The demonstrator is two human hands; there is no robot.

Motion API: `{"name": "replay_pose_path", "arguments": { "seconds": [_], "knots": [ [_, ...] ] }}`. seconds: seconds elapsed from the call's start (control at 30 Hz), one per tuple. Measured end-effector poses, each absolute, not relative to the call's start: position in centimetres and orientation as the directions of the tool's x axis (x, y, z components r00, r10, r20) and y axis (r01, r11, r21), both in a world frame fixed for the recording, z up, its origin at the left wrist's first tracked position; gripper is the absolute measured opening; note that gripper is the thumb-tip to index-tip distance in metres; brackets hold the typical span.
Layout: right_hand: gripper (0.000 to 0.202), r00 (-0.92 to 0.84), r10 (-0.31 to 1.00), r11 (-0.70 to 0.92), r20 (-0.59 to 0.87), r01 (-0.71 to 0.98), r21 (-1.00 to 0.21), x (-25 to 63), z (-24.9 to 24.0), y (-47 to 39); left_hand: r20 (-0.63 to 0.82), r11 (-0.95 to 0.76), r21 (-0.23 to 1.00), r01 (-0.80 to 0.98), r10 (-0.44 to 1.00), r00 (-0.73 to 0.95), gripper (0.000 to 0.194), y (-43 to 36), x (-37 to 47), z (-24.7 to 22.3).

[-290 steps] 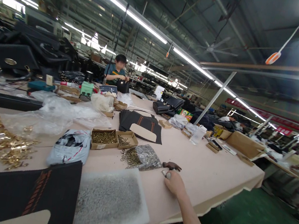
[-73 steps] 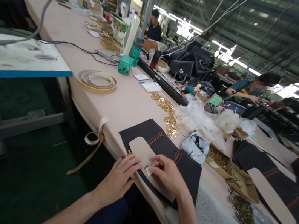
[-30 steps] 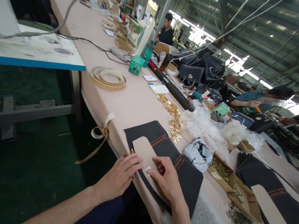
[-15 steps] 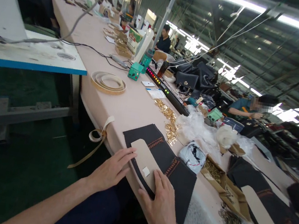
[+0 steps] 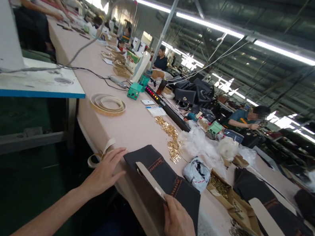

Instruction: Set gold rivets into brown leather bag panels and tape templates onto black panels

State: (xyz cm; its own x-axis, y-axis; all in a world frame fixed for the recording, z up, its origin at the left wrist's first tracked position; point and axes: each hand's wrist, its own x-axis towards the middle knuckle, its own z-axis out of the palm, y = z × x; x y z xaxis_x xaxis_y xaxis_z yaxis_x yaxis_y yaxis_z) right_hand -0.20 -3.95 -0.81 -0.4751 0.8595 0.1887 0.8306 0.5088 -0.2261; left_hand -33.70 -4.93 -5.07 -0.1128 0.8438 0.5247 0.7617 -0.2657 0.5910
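Note:
A dark panel [image 5: 189,198] with orange-brown stitched straps lies at the table's front edge. On its near part is a beige board [image 5: 150,178], seen at a steep slant. My right hand [image 5: 179,222] pinches the near edge of the panel and board at the board's right end. Beside the panel's left corner, my left hand [image 5: 106,172] has its fingers spread and holds nothing. Just behind its fingers, a roll of pale tape [image 5: 94,160] hangs at the table edge.
Gold metal pieces [image 5: 172,136] are heaped behind the panel. To the right are a plastic-wrapped bundle [image 5: 196,173], a cardboard box [image 5: 236,207] and more dark panels [image 5: 281,211]. A coiled strip [image 5: 107,104] lies left. Other people sit farther off.
My left hand has come off the board and moved left. My right hand has gone from lying on the board to gripping its edge, and the board's near side is tilted up.

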Motion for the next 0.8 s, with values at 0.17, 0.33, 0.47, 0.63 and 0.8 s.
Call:
{"name": "replay_pose_path", "arguments": {
  "seconds": [0.17, 0.33, 0.47, 0.63, 0.8],
  "knots": [
    [0.031, -0.422, 0.876, 0.482, 0.232, 0.769, -0.421, -0.4, 6.0, -3.2, 0.506, -0.235, 0.720, 0.653, 0.822, -0.262, 0.090, -2.7, -36.4, -2.1],
    [0.030, -0.458, 0.875, 0.452, 0.156, 0.658, -0.602, -0.8, 13.0, -3.0, 0.395, -0.304, 0.855, 0.421, 0.907, -0.147, 0.099, -1.8, -38.8, 2.8],
    [0.030, -0.531, 0.846, 0.406, 0.054, 0.575, -0.710, -0.5, 16.1, -2.3, 0.284, -0.277, 0.912, 0.302, 0.958, 0.020, 0.074, -2.7, -40.1, 5.2],
    [0.027, -0.606, 0.795, 0.353, 0.004, 0.459, -0.815, 0.3, 16.0, -0.7, 0.146, -0.140, 0.973, 0.184, 0.989, -0.018, 0.067, -4.1, -40.5, 4.0],
    [0.026, -0.627, 0.777, 0.317, -0.058, 0.469, -0.824, 1.1, 13.0, 1.4, 0.013, -0.005, 0.988, 0.157, 0.999, -0.050, 0.069, -4.7, -39.0, 0.7]
  ]
}}
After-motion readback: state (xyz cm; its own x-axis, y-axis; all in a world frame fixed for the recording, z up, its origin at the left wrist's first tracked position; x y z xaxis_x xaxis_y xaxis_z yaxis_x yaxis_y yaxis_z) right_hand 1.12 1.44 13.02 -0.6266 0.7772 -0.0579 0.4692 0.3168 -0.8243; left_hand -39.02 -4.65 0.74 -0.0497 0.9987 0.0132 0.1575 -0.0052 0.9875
